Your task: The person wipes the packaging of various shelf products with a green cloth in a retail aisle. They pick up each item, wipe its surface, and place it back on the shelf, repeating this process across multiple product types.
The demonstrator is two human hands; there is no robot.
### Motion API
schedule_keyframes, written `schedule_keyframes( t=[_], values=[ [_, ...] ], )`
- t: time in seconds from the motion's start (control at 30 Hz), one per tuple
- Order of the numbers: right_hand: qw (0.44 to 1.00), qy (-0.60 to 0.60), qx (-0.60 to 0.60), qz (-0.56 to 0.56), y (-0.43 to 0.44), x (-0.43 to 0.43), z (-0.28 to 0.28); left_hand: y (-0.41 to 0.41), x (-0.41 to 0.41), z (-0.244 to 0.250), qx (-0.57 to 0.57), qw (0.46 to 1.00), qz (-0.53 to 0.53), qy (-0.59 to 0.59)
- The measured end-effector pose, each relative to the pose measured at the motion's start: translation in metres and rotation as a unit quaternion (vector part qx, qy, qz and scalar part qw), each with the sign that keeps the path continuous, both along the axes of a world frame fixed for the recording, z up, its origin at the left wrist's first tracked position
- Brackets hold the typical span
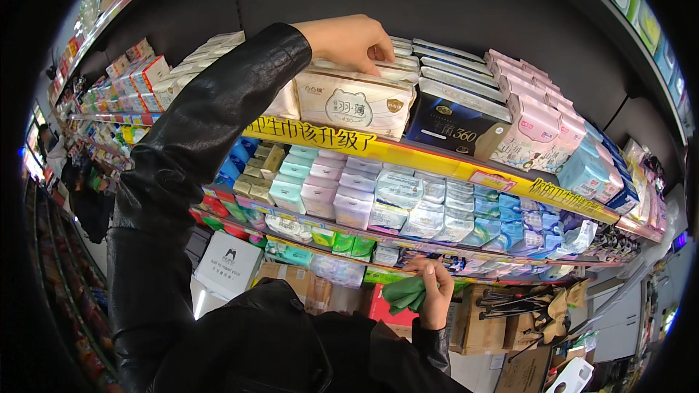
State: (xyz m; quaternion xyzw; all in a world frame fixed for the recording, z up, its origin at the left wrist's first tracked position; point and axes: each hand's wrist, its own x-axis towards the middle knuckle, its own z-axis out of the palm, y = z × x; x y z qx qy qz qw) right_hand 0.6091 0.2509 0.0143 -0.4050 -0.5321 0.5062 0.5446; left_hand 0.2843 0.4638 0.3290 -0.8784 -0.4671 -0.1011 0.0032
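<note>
My left hand [355,43] reaches over a shop shelf, its fingers curled down at the top of a row of cream-coloured packs. The front pack, a cream sanitary pad pack [352,103], stands upright just below the fingers. Whether the fingertips pinch a pack behind it cannot be made out. Beside that row, to the right, are dark blue packs [456,120] and pink-white packs [529,131]. My right hand [434,289] is low in front of my body, with a crumpled green cloth [404,293] held in its fingers, before the lower shelves.
A yellow shelf-edge strip [437,155] bearing writing runs under the top row. Lower shelves hold mint, lilac and blue packs [355,202]. Cardboard boxes [480,322] and a white box [226,265] stand below. Another shelf edge curves overhead at the right. A person [87,191] is at far left.
</note>
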Motion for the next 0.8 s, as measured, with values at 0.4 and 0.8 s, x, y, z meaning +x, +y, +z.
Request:
schedule_keyframes(
  t=[0.4,0.8],
  values=[
    [0.999,0.02,-0.025,-0.014,0.004,0.004,0.001,0.003,-0.012,0.006,-0.062,0.997,-0.003,-0.04],
    [0.999,0.015,-0.033,-0.005,0.01,-0.007,0.004,0.019,-0.008,0.006,0.037,0.999,0.032,-0.016]
  ],
)
